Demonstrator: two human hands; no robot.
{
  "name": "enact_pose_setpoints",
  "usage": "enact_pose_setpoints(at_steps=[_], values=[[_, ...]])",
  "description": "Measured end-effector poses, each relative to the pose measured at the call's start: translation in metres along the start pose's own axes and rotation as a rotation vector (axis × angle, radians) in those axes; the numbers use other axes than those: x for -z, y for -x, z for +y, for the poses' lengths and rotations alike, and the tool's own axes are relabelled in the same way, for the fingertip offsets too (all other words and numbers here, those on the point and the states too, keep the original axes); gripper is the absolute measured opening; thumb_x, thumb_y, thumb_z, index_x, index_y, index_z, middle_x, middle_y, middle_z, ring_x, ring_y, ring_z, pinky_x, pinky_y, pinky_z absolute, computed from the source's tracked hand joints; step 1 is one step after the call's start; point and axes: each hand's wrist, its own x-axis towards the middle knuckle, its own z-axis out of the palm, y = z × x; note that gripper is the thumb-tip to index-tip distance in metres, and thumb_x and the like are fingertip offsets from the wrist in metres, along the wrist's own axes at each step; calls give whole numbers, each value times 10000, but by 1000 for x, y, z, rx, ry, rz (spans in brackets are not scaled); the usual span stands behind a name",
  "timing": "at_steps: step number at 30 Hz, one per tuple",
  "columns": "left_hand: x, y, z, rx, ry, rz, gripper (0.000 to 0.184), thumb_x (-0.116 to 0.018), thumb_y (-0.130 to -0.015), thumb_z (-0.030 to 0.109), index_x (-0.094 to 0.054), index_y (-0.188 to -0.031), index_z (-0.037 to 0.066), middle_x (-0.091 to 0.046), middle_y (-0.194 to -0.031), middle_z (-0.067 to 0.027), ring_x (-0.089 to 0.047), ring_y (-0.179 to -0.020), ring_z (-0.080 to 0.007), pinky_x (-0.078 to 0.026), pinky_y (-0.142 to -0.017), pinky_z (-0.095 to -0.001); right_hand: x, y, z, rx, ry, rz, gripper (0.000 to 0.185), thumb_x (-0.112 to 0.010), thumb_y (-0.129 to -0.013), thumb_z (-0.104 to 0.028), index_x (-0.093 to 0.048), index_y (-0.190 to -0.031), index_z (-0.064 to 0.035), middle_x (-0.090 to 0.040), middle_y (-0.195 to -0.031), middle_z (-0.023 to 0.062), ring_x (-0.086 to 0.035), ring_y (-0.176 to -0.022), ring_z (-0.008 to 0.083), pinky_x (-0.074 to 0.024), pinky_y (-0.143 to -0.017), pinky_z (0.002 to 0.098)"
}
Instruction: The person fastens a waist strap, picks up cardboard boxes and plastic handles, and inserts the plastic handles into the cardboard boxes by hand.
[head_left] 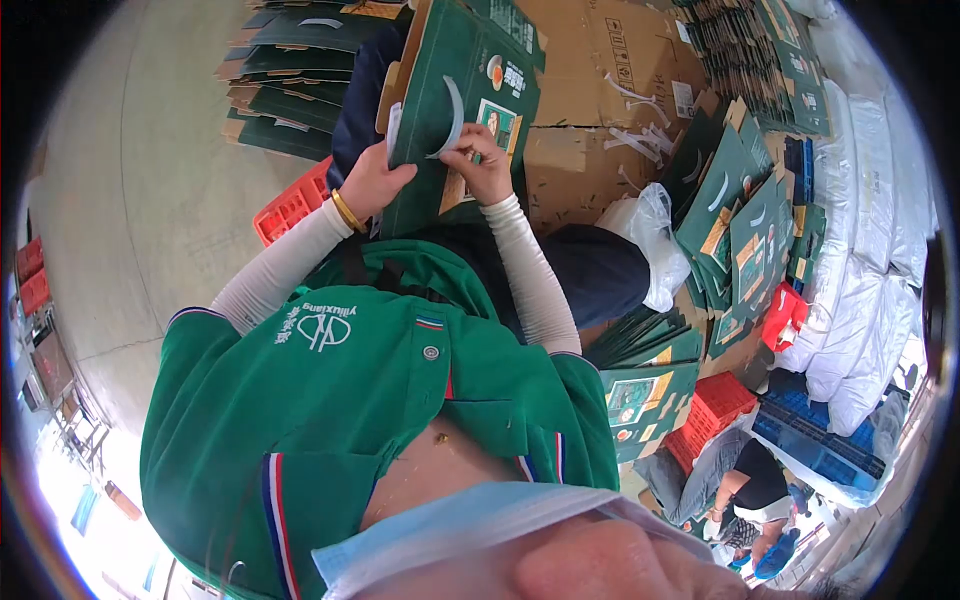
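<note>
A green printed carton (455,60), folded flat, stands upright in front of me. My left hand (368,182) grips its near left edge, thumb on the front face and fingers partly hidden behind. A white curved handle strip (457,110) arcs out from the carton's front. My right hand (480,166) pinches the strip's lower end between thumb and fingers, close against the carton. Some white strip pieces (394,128) show at the carton's left edge, near my left hand.
Stacked flat green cartons (295,90) lie at the upper left, with more cartons (735,215) on the right. Loose white handles (645,140) lie on a brown cardboard box (570,75). Red crates (290,205) stand nearby. Another person (755,485) bends at the lower right.
</note>
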Motion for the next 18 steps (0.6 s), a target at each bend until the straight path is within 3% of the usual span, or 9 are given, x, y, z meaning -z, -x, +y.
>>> enact_pose_setpoints(at_steps=[5,10,12,13,14,16,17,18], values=[[-1,-2,0,81,90,-64,280,-516,-745,46,-519,-1014,-33,-562,-884,-31,-499,-820,-99,-401,-739,-240,-20,12,5,-47,-38,151,167,-694,-594,2,-557,-677,-45,-477,-867,57,-467,-841,180,-388,-723,262],[0,-3,11,-12,18,16,294,-529,-736,57,-516,-1014,-37,-571,-853,-35,-500,-790,-89,-404,-714,-234,-7,7,-10,-68,-193,193,124,-661,-637,19,-568,-694,-40,-485,-888,51,-467,-854,148,-383,-721,244],[6,-6,19,-29,-21,37,305,-540,-725,62,-514,-1011,-40,-582,-815,-34,-510,-756,-86,-414,-684,-235,1,4,-17,-237,-298,127,91,-634,-677,12,-591,-737,-41,-490,-903,47,-478,-829,127,-386,-702,232],[13,-7,24,56,-35,44,303,-554,-730,67,-519,-1013,-34,-582,-816,-28,-510,-743,-83,-412,-673,-232,5,4,-14,-174,-254,88,77,-527,-801,-62,-582,-782,-12,-525,-922,64,-509,-793,113,-404,-692,229],[19,-9,35,139,-48,48,300,-568,-735,71,-525,-1015,-27,-583,-817,-23,-510,-730,-80,-411,-662,-229,19,7,-16,-168,-248,91,77,-527,-801,-62,-582,-782,-12,-525,-922,64,-509,-793,113,-404,-692,229],[32,-14,59,259,242,71,251,-567,-774,79,-543,-1004,-19,-585,-831,-23,-538,-717,-83,-430,-654,-235,53,22,-29,-500,-254,-320,295,-414,-884,-226,-582,-841,13,-556,-924,97,-529,-826,137,-424,-725,246],[32,-16,69,163,295,96,247,-566,-777,79,-543,-1002,-18,-587,-837,-23,-546,-726,-89,-435,-655,-234,59,28,-41,-496,-240,-305,295,-414,-884,-226,-582,-841,13,-556,-924,97,-529,-826,137,-424,-725,246],[31,-18,77,70,350,121,242,-565,-779,79,-544,-1001,-17,-588,-842,-23,-553,-735,-94,-439,-657,-233,64,36,-56,-652,-343,-354,329,-399,-889,-246,-580,-859,27,-583,-867,97,-548,-819,143,-430,-735,260]])
